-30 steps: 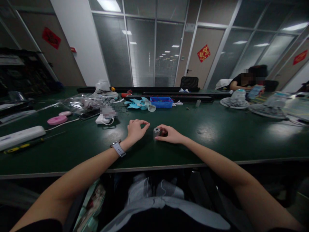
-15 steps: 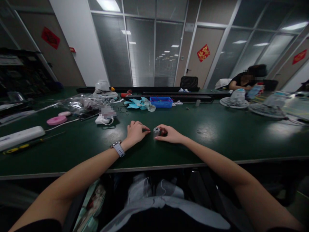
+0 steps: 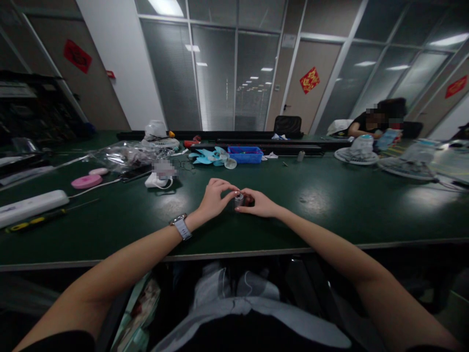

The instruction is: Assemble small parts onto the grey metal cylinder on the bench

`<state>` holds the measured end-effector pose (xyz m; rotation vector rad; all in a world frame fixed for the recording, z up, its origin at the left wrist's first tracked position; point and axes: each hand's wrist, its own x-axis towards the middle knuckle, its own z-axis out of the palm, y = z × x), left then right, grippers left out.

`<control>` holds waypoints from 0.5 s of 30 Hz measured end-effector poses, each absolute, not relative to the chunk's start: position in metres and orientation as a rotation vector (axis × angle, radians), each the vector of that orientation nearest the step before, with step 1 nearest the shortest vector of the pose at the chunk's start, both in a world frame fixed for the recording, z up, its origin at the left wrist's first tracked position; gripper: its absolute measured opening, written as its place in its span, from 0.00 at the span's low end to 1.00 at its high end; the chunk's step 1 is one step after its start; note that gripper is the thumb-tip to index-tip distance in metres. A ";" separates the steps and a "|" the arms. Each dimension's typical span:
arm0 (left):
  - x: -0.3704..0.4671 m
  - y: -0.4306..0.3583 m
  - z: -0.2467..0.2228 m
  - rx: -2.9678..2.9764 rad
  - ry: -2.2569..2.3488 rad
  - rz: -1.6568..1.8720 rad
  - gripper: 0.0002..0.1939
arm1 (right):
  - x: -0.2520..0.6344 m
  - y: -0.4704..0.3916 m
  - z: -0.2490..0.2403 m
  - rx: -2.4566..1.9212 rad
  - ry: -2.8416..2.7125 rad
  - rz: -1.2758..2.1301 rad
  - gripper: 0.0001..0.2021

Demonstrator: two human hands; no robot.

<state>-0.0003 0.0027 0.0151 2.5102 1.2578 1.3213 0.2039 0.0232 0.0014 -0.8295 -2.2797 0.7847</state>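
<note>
A small silver cylindrical motor (image 3: pixel 239 202) stands upright on the green table, its top face showing a dark fitting in the middle. My right hand (image 3: pixel 259 203) grips it from the right side, thumb in front and fingers curled behind. From the left, my left hand (image 3: pixel 216 199) reaches over with thumb and index finger pinched at the motor's top edge. Whether a tiny part sits between those fingertips cannot be made out. A watch (image 3: pixel 181 226) is on my left wrist.
Farther back lie light-blue fan blades (image 3: pixel 208 156), a blue bin (image 3: pixel 245 155) and another small cylinder (image 3: pixel 301 156). To the left are a white power strip (image 3: pixel 32 208), a yellow-black screwdriver (image 3: pixel 34 222) and pink discs (image 3: pixel 87 182). Fan housings (image 3: pixel 357 150) and a person (image 3: pixel 370 122) are at right.
My left hand has moved right and slightly up, bringing its fingertips from beside the motor onto its top. My right hand keeps its grip on the motor in the same place.
</note>
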 end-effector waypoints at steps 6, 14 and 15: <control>-0.001 0.003 0.016 2.502 1.226 1.299 0.09 | 0.204 0.023 0.001 -0.822 -2.278 0.788 0.25; 0.003 -0.001 0.019 2.457 1.229 1.268 0.09 | 0.204 0.023 0.002 -0.830 -2.284 0.770 0.25; 0.002 0.000 0.018 2.453 1.235 1.255 0.10 | 0.204 0.024 0.001 -0.834 -2.286 0.773 0.25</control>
